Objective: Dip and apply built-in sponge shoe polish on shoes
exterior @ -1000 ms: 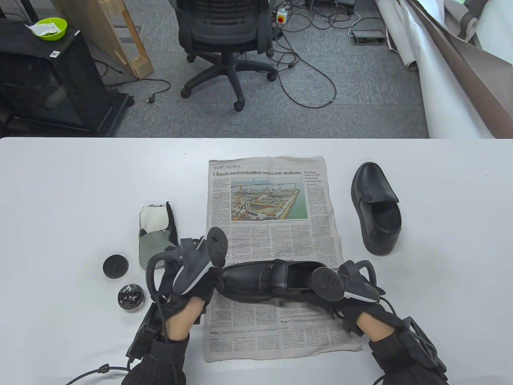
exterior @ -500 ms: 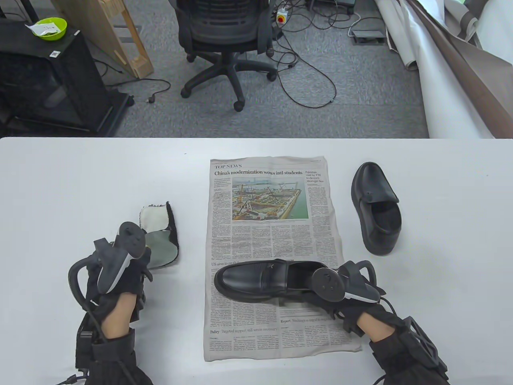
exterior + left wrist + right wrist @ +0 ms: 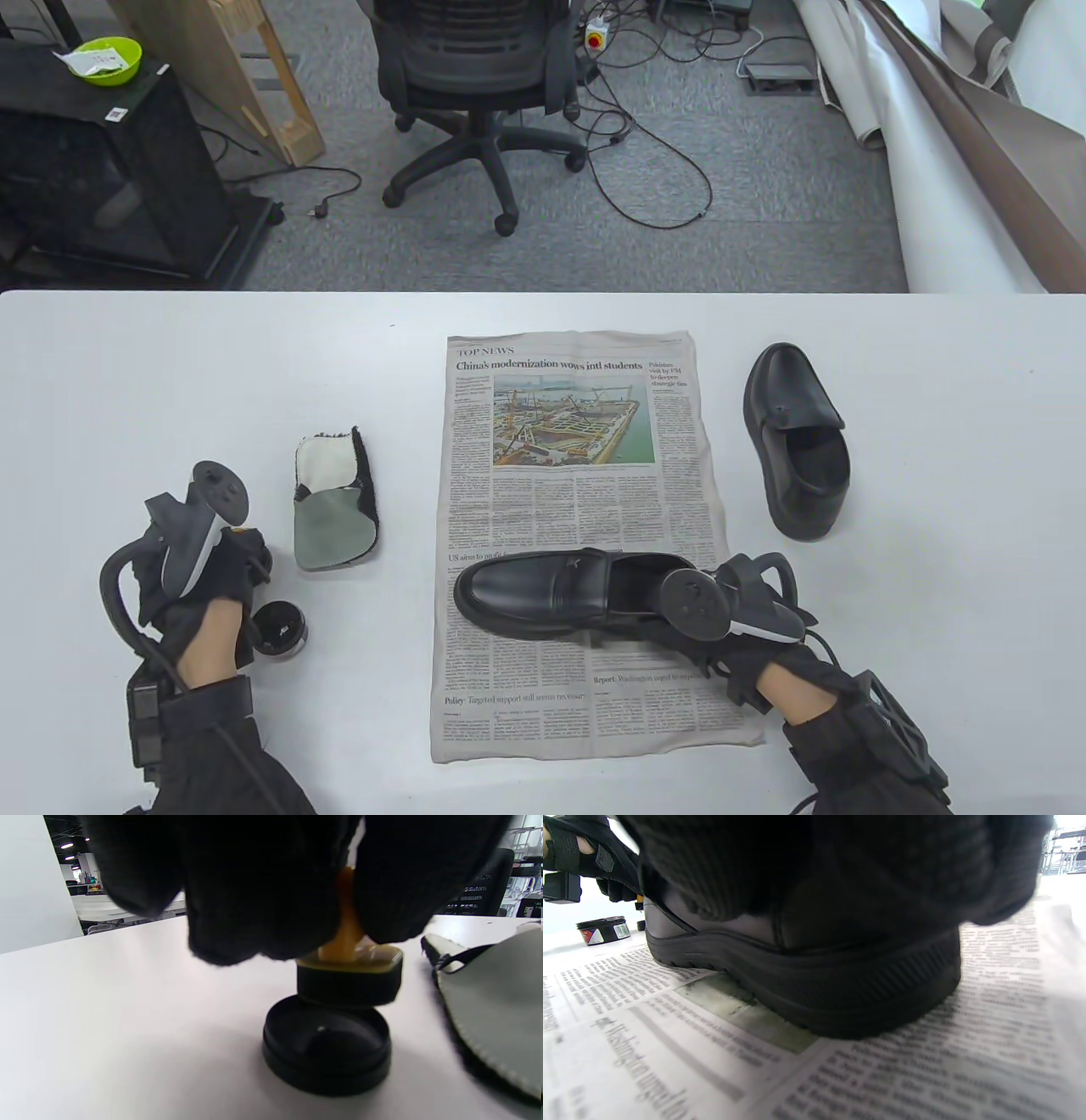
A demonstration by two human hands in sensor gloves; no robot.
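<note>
Lower left of the table view, our left hand [image 3: 199,586] pinches the sponge applicator [image 3: 350,978] by its orange stem, just above the lid [image 3: 326,1050] on the bench [image 3: 127,382]. Right hand [image 3: 721,628] grips the shoe [image 3: 551,594] heel on the newspaper [image 3: 585,509], lower centre.

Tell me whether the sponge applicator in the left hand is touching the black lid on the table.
Cannot tell. In the left wrist view the sponge applicator sits right over the lid, but neither contact nor a gap shows plainly. The left hand holds its handle.
</note>
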